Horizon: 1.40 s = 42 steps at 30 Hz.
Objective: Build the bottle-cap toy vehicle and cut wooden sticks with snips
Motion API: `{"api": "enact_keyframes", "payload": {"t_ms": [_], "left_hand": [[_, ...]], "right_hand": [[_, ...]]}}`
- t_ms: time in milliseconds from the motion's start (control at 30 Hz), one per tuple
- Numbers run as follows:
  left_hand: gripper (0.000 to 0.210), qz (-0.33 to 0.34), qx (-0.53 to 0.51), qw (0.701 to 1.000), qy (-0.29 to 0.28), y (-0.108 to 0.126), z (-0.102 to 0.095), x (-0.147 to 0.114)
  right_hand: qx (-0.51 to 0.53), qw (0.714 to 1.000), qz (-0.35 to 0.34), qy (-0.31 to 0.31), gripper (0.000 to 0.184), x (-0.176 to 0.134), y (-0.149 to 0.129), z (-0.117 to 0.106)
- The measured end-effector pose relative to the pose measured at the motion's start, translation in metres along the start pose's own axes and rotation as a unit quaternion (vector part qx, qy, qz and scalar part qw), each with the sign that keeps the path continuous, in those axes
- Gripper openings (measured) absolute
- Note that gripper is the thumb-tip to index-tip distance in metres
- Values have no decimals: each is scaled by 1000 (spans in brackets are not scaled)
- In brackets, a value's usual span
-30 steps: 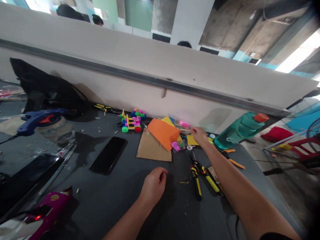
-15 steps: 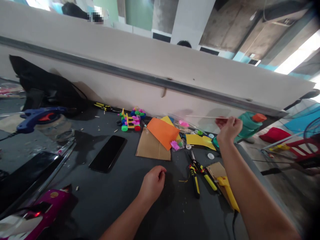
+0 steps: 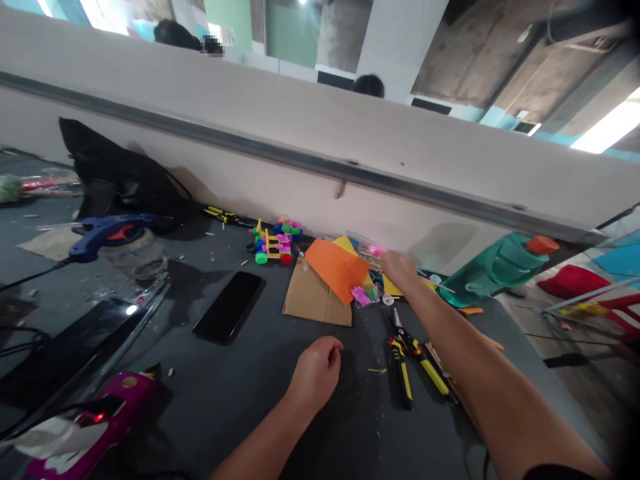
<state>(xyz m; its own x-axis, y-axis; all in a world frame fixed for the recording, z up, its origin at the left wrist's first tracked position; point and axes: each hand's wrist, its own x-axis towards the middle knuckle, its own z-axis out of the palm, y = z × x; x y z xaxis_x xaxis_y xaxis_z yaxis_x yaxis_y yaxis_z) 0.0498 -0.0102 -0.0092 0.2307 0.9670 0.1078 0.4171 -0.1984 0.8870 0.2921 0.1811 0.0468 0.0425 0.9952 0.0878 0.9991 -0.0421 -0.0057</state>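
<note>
My left hand (image 3: 316, 373) rests on the dark table in a loose fist, with nothing showing in it. Over the small parts by the wall reaches my right hand (image 3: 399, 270), closed, its fingertips mostly hidden from me. A thin pale stick (image 3: 444, 287) pokes out to the right from behind that hand. Yellow paper (image 3: 391, 287) lies partly under the wrist. Left of it are an orange sheet (image 3: 340, 267), a piece of cardboard (image 3: 315, 301) and a pink plastic piece (image 3: 360, 296). Yellow-and-black pliers (image 3: 401, 373) lie nearer to me, below the right forearm.
A green bottle (image 3: 495, 270) with an orange cap lies tilted at the right. Toy cars (image 3: 273, 245) stand near the wall. A black phone (image 3: 230, 308) lies left of centre. Farther left are a blue glue gun (image 3: 107, 235), a clear jar (image 3: 137, 257) and a purple power strip (image 3: 113, 413).
My right hand has come down and left from beside the bottle to the parts near the wall, bringing the stick along. The left hand keeps its fist; the whole view has shifted slightly.
</note>
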Motion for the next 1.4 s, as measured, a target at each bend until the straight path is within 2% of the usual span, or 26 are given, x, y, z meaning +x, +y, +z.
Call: {"api": "enact_keyframes", "payload": {"t_ms": [200,467,800,900,1000,1067,1133,1167,1200,1267,1333,1367,1400], "left_hand": [[19,3,4,1000,-5,0,-1,0],[20,0,16,1000,-4,0,0,0],[20,-3,13,1000,2,2,-1,0],[20,-1,21,1000,3,2,-1,0],[19,12,27,1000,2,0,-1,0],[19,19,31,999,6,-2,0,1],[19,24,29,999,12,-3,0,1],[19,27,18,999,12,-3,0,1],[20,27,-2,1000,8,-1,0,0],[23,14,-82,996,-12,6,-1,-3],[30,-7,-197,980,-32,19,-4,-8],[33,-11,-251,967,-40,27,-6,-11],[35,-14,-292,955,-51,35,-8,-13]], "right_hand": [[-74,996,-30,-39,24,2,6,7],[-95,995,-25,-7,25,-6,10,3],[-53,997,42,38,20,-34,45,-28],[-40,995,65,59,23,-45,52,-45],[-29,991,88,94,27,-71,59,-69],[45,981,118,149,24,-100,56,-82],[202,953,155,163,22,-135,40,-88],[305,926,172,142,24,-154,27,-88],[427,880,184,102,26,-172,11,-85],[632,750,194,-13,29,-204,-25,-75],[734,641,206,-84,30,-227,-62,-61],[761,604,211,-109,31,-235,-78,-54],[776,580,215,-124,31,-241,-91,-48]]}}
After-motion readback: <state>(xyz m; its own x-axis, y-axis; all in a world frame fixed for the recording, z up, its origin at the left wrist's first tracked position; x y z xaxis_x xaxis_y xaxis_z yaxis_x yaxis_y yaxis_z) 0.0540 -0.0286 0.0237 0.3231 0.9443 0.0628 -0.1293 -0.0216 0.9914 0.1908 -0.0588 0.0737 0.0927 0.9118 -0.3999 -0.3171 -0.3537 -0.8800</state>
